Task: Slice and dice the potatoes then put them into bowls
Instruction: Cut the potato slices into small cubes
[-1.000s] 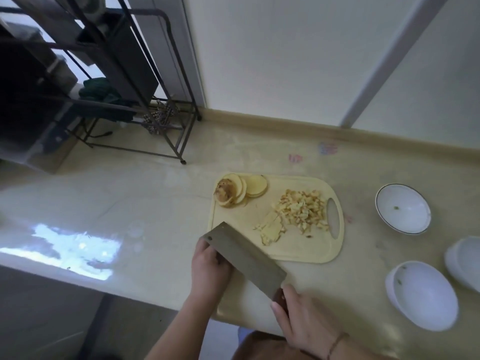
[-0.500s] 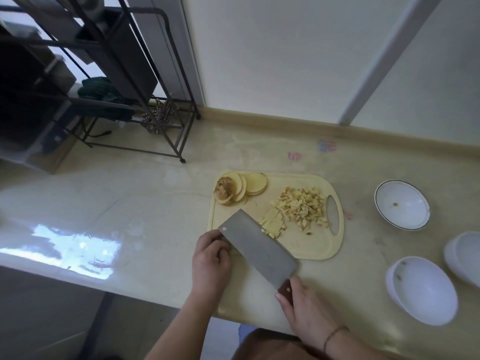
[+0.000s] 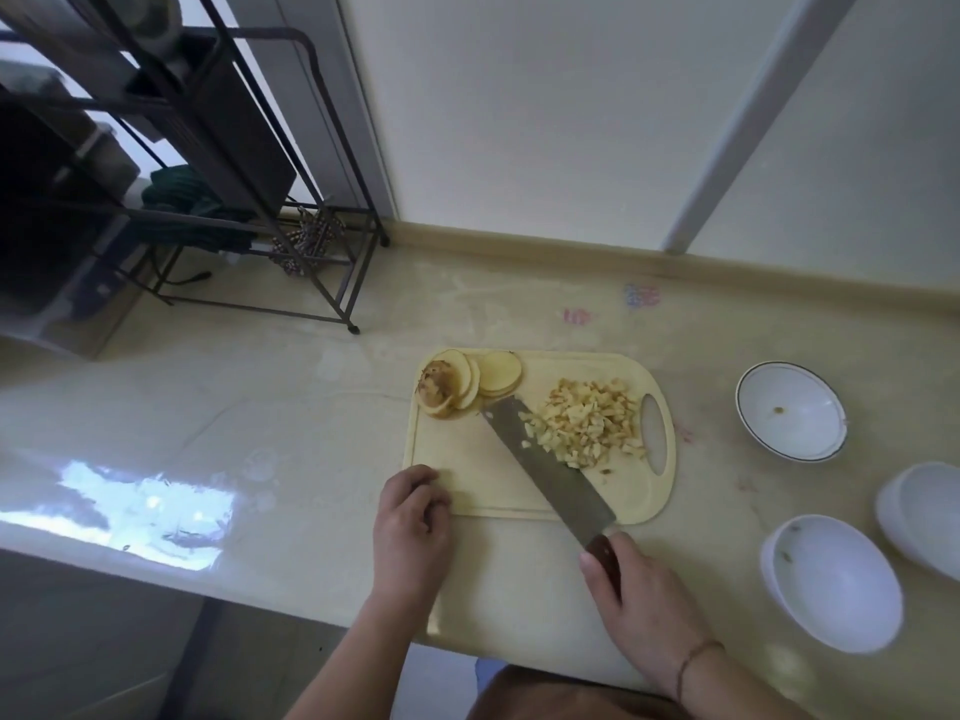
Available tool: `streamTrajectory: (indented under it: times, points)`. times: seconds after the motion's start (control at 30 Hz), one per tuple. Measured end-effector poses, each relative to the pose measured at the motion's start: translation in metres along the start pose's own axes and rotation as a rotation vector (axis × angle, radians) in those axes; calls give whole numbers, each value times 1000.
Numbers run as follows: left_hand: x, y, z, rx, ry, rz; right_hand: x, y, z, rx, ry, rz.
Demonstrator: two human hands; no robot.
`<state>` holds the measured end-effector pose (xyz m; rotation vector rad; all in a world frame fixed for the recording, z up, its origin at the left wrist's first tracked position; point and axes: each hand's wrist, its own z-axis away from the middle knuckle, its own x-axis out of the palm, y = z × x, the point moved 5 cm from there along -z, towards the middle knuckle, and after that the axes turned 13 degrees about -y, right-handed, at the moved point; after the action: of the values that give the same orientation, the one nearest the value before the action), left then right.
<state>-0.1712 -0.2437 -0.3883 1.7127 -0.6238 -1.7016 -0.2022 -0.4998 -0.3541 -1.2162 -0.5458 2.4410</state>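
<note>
On the counter point(image 3: 260, 433), pale dice point(image 3: 584, 420) heap beside the cleaver point(image 3: 545, 465) gripped by the right hand point(image 3: 641, 610); the left hand point(image 3: 410, 527) rests loosely curled, holding nothing.

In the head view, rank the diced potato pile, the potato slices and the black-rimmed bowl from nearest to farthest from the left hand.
From the left hand, at the board's near left corner:
1. Potato slices, far left corner of the cutting board; too close to call against 2.
2. Diced potato pile, right half of the board.
3. Black-rimmed bowl, on the counter beyond the board's right end.
</note>
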Motion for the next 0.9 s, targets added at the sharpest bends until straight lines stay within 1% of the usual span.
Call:
streamTrajectory:
  times: [0.07, 0.13, 0.17, 0.23, 0.3, 0.37, 0.47, 0.53, 0.63, 0.67, 0.7, 0.8, 0.87, 0.9]
  points:
    - [-1, 4, 0, -10, -5, 1, -12, 2, -2, -32, -4, -103]
    - [-2, 6, 0, -24, 0, 0, -23, 6, -7, -34, -65, -322]
    - [-2, 6, -1, -39, -2, 6, -28, 8, -9, -5, -130, -497]
    - [-1, 6, -1, -69, -10, 33, -33, 16, -11, 82, -332, -892]
    - [-1, 6, -1, -87, -4, 69, -42, 24, -12, 141, -472, -1127]
    - [-2, 11, -1, -106, 26, 118, -48, 32, -14, 173, -576, -1271]
    - [-4, 22, -5, -109, 77, 161, -50, 42, -18, 215, -681, -1405]
    - [-2, 25, -9, -103, 102, 174, -53, 44, -20, 187, -733, -1486]
    - [0, 39, -18, -32, 156, 188, -61, 48, -19, 120, -805, -1600]
    - [2, 47, -22, -54, 157, 251, -63, 49, -18, 90, -844, -1651]
    - [5, 56, -26, -124, 149, 369, -65, 50, -18, 56, -892, -1704]
    - [31, 90, -41, -375, 101, 944, -69, 44, -15, -132, -1091, -1828]
    - [53, 113, -53, -529, 0, 1323, -70, 37, -13, -251, -1177, -1850]
    - [63, 125, -58, -597, -98, 1473, -71, 34, -11, -288, -1214, -1841]
